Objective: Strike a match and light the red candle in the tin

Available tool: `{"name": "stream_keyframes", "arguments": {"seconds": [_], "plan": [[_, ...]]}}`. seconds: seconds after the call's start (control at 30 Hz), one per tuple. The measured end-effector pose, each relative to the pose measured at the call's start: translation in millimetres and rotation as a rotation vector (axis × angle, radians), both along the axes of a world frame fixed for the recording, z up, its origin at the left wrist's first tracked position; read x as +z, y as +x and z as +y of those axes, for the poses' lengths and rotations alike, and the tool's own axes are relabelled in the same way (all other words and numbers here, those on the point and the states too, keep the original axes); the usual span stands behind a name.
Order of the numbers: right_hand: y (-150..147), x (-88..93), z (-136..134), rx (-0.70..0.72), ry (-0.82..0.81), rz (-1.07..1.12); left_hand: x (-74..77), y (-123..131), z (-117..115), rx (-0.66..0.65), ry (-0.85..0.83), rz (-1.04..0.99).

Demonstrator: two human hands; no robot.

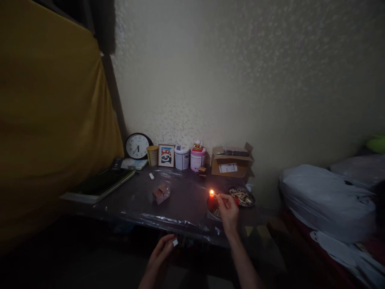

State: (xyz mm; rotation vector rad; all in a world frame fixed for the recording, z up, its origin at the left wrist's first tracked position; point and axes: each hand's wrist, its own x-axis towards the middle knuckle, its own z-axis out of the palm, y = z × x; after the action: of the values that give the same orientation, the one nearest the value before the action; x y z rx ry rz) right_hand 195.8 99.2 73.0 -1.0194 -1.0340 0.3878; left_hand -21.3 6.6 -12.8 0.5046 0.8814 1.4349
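Observation:
A lit red candle [211, 198] stands upright in a round dish [208, 209] near the table's right front. My right hand [229, 212] is closed in a pinch on a thin matchstick [217, 195], its tip at the candle flame. Behind that hand lies a dark plate [253, 201] of used matchsticks. My left hand [161, 253], low in front of the table edge, is closed around a small matchbox [175, 242]; only its pale end shows. A plastic-wrapped pack of small brown boxes [161, 193] sits on the table at centre left.
Along the wall stand a clock [137, 146], a yellow cup [152, 155], a framed panda picture [166, 155], two tubs [182, 157] and a cardboard box [231, 165]. A yellow curtain [54, 108] hangs left. White bags [325, 200] lie right.

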Motion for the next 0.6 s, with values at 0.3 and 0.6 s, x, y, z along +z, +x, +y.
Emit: {"name": "stream_keyframes", "arguments": {"seconds": [0.3,0.6], "plan": [[45,61.2,-44,0.075,0.028,0.190,2.9,-2,-4,-0.034,0.023,-0.010],[144,20.0,-49,-0.207,-0.211,-0.046,10.9,-4,-10,-0.134,0.011,0.002]]}}
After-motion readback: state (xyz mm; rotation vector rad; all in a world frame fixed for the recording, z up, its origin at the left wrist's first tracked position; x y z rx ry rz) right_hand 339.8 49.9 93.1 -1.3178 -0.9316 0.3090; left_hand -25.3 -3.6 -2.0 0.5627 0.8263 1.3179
